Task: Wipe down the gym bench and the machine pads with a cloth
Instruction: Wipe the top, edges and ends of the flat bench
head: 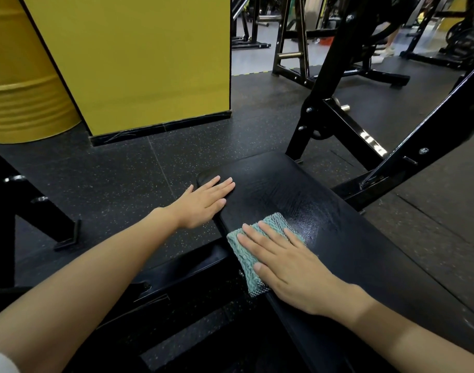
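A black padded gym bench [305, 200] runs from the centre toward the lower right, its surface shiny with wet streaks. A teal knitted cloth [243, 261] lies on the bench's left edge. My right hand [287, 267] presses flat on the cloth with straight fingers, covering most of it. My left hand [203, 201] rests flat on the bench's far left corner, fingers straight, apart from the cloth.
Black steel frame bars [335, 117] of the machine rise behind and to the right of the bench. A yellow pillar [139, 60] and a yellow drum [20, 84] stand at left on speckled black rubber floor [139, 179]. More racks and a person's legs [389, 47] are far back.
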The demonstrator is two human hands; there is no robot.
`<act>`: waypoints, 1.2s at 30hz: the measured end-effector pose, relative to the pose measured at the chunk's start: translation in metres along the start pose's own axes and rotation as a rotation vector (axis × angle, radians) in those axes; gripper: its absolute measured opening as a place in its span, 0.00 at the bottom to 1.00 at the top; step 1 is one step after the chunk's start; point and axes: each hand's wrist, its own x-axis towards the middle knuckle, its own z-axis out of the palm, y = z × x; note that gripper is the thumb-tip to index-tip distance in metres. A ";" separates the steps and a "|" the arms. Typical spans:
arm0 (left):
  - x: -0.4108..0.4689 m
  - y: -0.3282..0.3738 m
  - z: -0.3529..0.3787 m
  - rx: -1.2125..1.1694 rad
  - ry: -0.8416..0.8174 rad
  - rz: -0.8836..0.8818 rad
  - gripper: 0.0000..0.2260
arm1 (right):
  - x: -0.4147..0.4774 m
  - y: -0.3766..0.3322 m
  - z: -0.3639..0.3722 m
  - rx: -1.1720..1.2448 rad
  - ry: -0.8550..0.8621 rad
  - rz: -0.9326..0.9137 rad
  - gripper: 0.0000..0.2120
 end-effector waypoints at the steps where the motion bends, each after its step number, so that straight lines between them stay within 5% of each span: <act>1: 0.000 0.000 0.000 0.000 0.000 0.003 0.23 | 0.004 0.000 -0.001 0.003 -0.004 0.000 0.34; 9: 0.002 -0.002 0.001 0.010 0.000 0.003 0.22 | 0.061 0.008 -0.008 0.017 0.040 0.038 0.25; 19: -0.004 0.005 0.004 0.054 0.001 -0.011 0.23 | 0.002 0.023 -0.002 0.024 0.059 0.047 0.32; 29: -0.010 0.018 0.006 0.084 -0.013 -0.004 0.24 | 0.009 0.111 -0.025 0.042 0.101 0.356 0.24; 36: -0.013 0.033 0.013 0.121 -0.012 0.063 0.24 | 0.012 0.084 -0.018 0.033 0.114 0.403 0.25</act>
